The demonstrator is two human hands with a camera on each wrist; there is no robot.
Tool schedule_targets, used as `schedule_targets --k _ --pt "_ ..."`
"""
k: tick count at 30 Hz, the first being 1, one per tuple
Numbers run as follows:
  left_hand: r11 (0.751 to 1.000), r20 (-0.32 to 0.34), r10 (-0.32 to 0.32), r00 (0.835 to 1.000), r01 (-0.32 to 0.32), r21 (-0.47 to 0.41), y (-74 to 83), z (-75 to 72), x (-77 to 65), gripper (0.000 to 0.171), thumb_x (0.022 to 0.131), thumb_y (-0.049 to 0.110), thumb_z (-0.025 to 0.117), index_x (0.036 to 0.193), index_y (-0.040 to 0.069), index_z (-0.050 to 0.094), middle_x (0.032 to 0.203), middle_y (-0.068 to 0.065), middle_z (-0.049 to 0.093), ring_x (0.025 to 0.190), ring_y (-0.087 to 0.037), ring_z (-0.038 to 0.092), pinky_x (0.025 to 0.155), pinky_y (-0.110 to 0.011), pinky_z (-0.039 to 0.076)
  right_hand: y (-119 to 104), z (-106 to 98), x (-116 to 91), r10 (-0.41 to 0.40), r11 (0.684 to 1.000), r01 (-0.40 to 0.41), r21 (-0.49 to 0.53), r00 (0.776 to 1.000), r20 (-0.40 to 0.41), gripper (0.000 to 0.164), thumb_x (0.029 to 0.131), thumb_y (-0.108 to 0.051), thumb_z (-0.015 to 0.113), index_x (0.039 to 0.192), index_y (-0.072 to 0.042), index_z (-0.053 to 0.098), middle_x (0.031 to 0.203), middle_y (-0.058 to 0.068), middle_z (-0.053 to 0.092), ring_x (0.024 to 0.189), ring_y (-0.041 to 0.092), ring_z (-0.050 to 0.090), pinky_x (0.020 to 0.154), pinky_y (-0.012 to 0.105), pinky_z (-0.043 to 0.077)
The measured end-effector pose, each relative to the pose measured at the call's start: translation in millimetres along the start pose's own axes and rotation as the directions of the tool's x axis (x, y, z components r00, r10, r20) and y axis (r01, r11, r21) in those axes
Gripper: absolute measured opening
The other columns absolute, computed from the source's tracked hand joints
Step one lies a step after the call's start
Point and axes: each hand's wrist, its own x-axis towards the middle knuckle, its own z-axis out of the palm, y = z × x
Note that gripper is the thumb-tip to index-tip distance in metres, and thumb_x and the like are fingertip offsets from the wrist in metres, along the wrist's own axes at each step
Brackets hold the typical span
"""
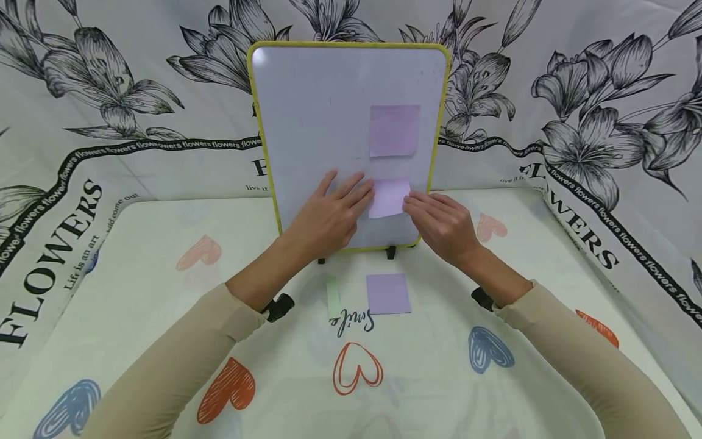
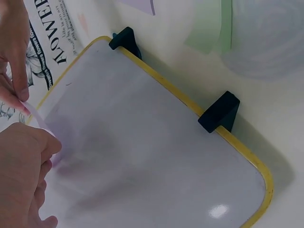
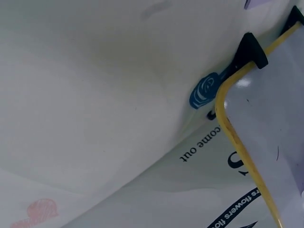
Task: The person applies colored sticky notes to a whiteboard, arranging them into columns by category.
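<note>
A light purple sticky note [image 1: 388, 200] lies across the lower right of the whiteboard [image 1: 312, 116], between both hands. My left hand [image 1: 331, 213] holds its left edge, the other fingers spread against the board. At the right edge my right hand [image 1: 441, 222] pinches the paper between thumb and fingertips. The left wrist view shows the note bowed off the board between the left hand [image 2: 23, 166] and the right hand [image 2: 14, 52]. Above it, another purple sticky note [image 1: 395, 131] lies flat on the board. Neither hand appears in the right wrist view.
The yellow-framed board stands upright on black feet [image 1: 390, 252]. On the table before it lie a purple sticky note pad [image 1: 389, 294] and a pale green strip [image 1: 333, 297]. A heart-printed cloth [image 1: 296, 372] covers the table; a flower-printed cloth [image 1: 137, 36] hangs behind.
</note>
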Motion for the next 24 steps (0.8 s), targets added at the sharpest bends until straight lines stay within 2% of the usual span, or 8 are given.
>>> schedule_targets --k 7,14,18,22,24 --pt "1.000 0.048 -0.011 0.999 0.010 0.026 0.6 1.6 1.5 0.059 0.096 0.024 0.058 0.151 0.008 0.043 0.158 -0.005 0.036 0.149 -0.023 0.025 0.117 -0.058 0.019 -1 1 -1 0.010 1.000 -0.010 -0.006 1.000 0.009 0.018 0.086 0.004 0.069 0.104 0.002 0.074 0.105 0.016 0.074 0.099 0.029 0.072 0.082 0.048 0.056" --pt "0.998 0.032 -0.021 0.999 0.019 0.066 -0.4 7.0 -1.1 0.059 0.096 0.024 0.057 0.152 0.010 0.042 0.160 -0.003 0.034 0.150 -0.023 0.024 0.116 -0.060 0.018 1 4 -3 -0.009 0.999 0.011 -0.031 0.999 0.048 0.023 0.084 0.003 0.073 0.107 0.002 0.074 0.108 0.016 0.074 0.101 0.030 0.071 0.083 0.048 0.056" --pt "0.994 0.013 -0.027 1.000 0.025 0.103 0.1 11.1 -3.3 0.060 0.095 0.024 0.058 0.152 0.011 0.042 0.160 -0.002 0.033 0.150 -0.022 0.023 0.116 -0.060 0.017 3 6 -4 -0.033 0.998 0.041 -0.046 0.986 0.163 0.034 0.089 -0.010 0.071 0.121 0.002 0.069 0.124 0.017 0.067 0.118 0.032 0.063 0.097 0.049 0.049" --pt "0.992 -0.015 -0.030 0.999 0.032 0.125 1.7 13.8 -4.4 0.061 0.094 0.025 0.059 0.151 0.010 0.043 0.160 -0.003 0.034 0.150 -0.023 0.024 0.116 -0.060 0.017 5 11 -4 -0.035 0.996 0.058 -0.070 0.955 0.296 0.054 0.096 -0.031 0.060 0.139 0.002 0.056 0.147 0.016 0.050 0.139 0.031 0.043 0.112 0.051 0.034" --pt "0.990 -0.023 -0.028 0.999 0.031 0.136 2.6 14.1 -4.9 0.062 0.094 0.025 0.060 0.151 0.010 0.044 0.160 -0.003 0.034 0.150 -0.023 0.024 0.116 -0.060 0.018 6 14 -4 -0.036 0.993 0.070 -0.090 0.942 0.335 0.059 0.098 -0.035 0.055 0.144 0.001 0.050 0.153 0.015 0.043 0.144 0.030 0.036 0.115 0.050 0.029"
